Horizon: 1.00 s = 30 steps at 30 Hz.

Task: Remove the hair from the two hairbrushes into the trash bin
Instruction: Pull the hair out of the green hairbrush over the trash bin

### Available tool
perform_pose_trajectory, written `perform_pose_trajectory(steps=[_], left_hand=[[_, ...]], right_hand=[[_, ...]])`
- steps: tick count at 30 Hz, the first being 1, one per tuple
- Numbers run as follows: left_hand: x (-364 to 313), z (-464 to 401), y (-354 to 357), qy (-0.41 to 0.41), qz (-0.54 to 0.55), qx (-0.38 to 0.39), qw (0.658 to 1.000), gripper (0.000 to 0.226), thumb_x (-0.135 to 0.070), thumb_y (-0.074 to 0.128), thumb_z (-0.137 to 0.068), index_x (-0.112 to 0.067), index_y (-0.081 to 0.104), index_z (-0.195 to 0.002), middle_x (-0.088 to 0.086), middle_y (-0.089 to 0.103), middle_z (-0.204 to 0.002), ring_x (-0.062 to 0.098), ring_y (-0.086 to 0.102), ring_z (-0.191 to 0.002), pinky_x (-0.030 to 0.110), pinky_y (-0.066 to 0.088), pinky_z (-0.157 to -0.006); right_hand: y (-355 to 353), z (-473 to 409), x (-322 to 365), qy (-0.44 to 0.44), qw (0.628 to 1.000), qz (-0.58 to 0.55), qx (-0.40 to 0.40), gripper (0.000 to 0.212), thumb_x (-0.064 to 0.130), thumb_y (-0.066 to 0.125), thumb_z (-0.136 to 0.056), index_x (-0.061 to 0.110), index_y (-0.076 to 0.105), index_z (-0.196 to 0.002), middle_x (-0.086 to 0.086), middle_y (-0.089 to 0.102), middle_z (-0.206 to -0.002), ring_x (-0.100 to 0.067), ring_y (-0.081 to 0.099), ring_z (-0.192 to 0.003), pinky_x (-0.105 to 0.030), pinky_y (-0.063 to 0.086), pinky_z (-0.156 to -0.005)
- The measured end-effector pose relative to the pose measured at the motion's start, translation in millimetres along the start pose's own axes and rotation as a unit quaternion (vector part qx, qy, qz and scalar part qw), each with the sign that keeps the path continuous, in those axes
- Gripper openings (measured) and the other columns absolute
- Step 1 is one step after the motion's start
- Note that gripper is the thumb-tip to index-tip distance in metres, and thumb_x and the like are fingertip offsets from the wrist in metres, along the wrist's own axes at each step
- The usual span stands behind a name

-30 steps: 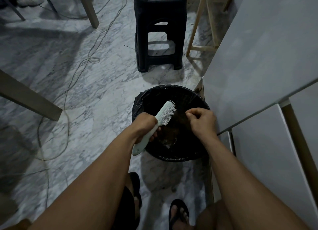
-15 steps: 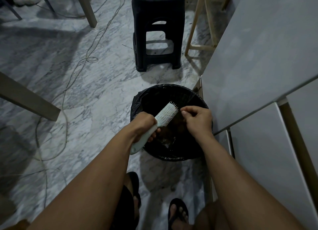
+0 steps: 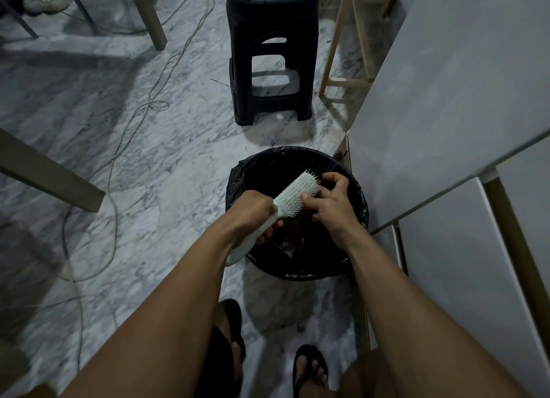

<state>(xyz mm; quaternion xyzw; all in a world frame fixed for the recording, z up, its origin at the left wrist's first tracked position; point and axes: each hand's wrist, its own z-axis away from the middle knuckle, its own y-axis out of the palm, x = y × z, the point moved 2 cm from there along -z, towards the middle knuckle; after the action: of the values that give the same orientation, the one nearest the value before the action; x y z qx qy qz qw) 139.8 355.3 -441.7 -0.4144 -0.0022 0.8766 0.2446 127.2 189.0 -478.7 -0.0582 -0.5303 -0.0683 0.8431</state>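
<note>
A pale green hairbrush (image 3: 293,194) with white bristles is held over the trash bin (image 3: 253,165), a round bin lined with a black bag. My left hand (image 3: 253,216) grips the brush by its handle, head pointing up and right. My right hand (image 3: 330,201) rests against the bristles with its fingers spread, thumb and fingertips touching the brush head. Dark brownish hair lies in the bin beneath the hands. No second hairbrush is in view.
A black plastic stool (image 3: 270,55) with a white tissue on top stands beyond the bin. A white table (image 3: 446,100) with wooden legs borders the bin on the right. Cables (image 3: 143,106) trail across the marble floor. A wooden table leg (image 3: 50,174) juts in at left.
My right hand moved from a pinch just right of the brush onto the bristles, with its fingers now spread. The brush stayed over the bin in my left hand.
</note>
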Motion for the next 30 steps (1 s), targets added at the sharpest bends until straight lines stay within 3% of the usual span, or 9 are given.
perform_pose_trajectory(steps=[3,5,7,10,17,21,25,28,30], left_hand=[[0.5,0.1,-2.6,0.006,0.013,-0.008,1.000,0.026,-0.004,0.044,-0.089,0.004,0.066,-0.079,0.006,0.059,-0.052,0.015,0.048,-0.038,0.021,0.037,-0.038],[1.0,-0.8,-3.6,0.005,0.025,-0.017,1.000,0.027,-0.004,0.043,-0.090,0.005,0.067,-0.083,0.009,0.059,-0.057,0.016,0.047,-0.039,0.022,0.037,-0.038],[1.2,-1.7,-5.9,0.002,0.024,-0.047,0.999,0.027,-0.004,0.042,-0.092,0.005,0.065,-0.082,0.012,0.054,-0.059,0.018,0.045,-0.042,0.024,0.035,-0.040],[2.6,-5.1,-13.1,0.009,0.016,-0.139,0.990,0.025,0.001,0.042,-0.089,-0.001,0.057,-0.069,0.011,0.047,-0.052,0.021,0.040,-0.041,0.027,0.032,-0.044],[8.4,-5.3,-27.5,0.004,0.059,-0.220,0.974,0.019,-0.006,0.048,-0.086,-0.002,0.056,-0.070,0.014,0.051,-0.055,0.025,0.046,-0.043,0.029,0.040,-0.046],[8.3,-0.6,-23.9,0.034,0.045,-0.186,0.981,0.007,-0.001,0.055,-0.087,0.003,0.061,-0.086,0.013,0.051,-0.059,0.021,0.048,-0.045,0.027,0.043,-0.044],[11.7,1.9,-19.0,0.068,0.023,-0.150,0.986,0.030,-0.001,0.063,-0.088,0.001,0.063,-0.118,0.013,0.062,-0.073,0.016,0.059,-0.052,0.021,0.052,-0.044],[12.8,3.4,-17.6,0.067,0.031,-0.136,0.988,0.036,-0.001,0.067,-0.087,-0.001,0.060,-0.122,0.011,0.066,-0.081,0.017,0.063,-0.055,0.025,0.055,-0.048],[12.0,3.7,-17.6,0.065,0.033,-0.122,0.990,0.030,-0.002,0.068,-0.086,-0.004,0.059,-0.115,0.008,0.066,-0.082,0.019,0.063,-0.057,0.033,0.054,-0.054]], right_hand=[[-1.9,1.4,-0.2,0.019,0.999,0.018,0.025,0.035,0.015,0.059,-0.091,0.018,0.039,-0.120,-0.003,0.066,-0.082,-0.004,0.055,-0.050,-0.016,0.040,-0.042],[-2.7,-0.6,-1.9,0.001,0.997,0.070,0.027,0.011,0.018,0.052,-0.095,0.016,0.062,-0.099,0.003,0.056,-0.062,-0.007,0.047,-0.048,-0.019,0.037,-0.045],[-6.1,-3.6,-6.2,-0.024,0.990,0.139,0.005,0.032,0.022,0.047,-0.097,0.023,0.067,-0.071,0.007,0.049,-0.054,-0.011,0.043,-0.055,-0.027,0.038,-0.056],[-10.6,-5.5,-9.6,-0.025,0.980,0.193,-0.034,0.039,0.022,0.045,-0.096,0.022,0.057,-0.059,-0.002,0.048,-0.060,-0.018,0.043,-0.059,-0.031,0.037,-0.062],[-30.4,-7.5,-16.6,0.082,0.950,0.247,-0.173,0.028,0.015,0.044,-0.090,0.003,0.069,-0.084,-0.018,0.067,-0.091,-0.034,0.060,-0.085,-0.035,0.047,-0.076],[-20.0,-3.9,-23.1,0.109,0.965,0.230,-0.066,0.023,0.014,0.047,-0.095,0.013,0.069,-0.091,-0.009,0.065,-0.089,-0.027,0.064,-0.083,-0.048,0.057,-0.086],[-12.5,6.0,-16.8,0.083,0.935,0.344,-0.001,0.050,0.003,0.053,-0.088,0.025,0.053,-0.133,-0.009,0.057,-0.128,-0.026,0.061,-0.105,-0.032,0.052,-0.083],[-14.6,7.8,-9.6,0.067,0.921,0.384,-0.021,0.048,-0.001,0.058,-0.084,0.024,0.063,-0.124,-0.008,0.061,-0.127,-0.027,0.059,-0.114,-0.034,0.049,-0.094],[-19.2,6.9,-3.9,0.065,0.931,0.355,-0.060,0.039,-0.001,0.066,-0.080,0.022,0.069,-0.112,-0.006,0.068,-0.114,-0.025,0.065,-0.103,-0.037,0.053,-0.091]])
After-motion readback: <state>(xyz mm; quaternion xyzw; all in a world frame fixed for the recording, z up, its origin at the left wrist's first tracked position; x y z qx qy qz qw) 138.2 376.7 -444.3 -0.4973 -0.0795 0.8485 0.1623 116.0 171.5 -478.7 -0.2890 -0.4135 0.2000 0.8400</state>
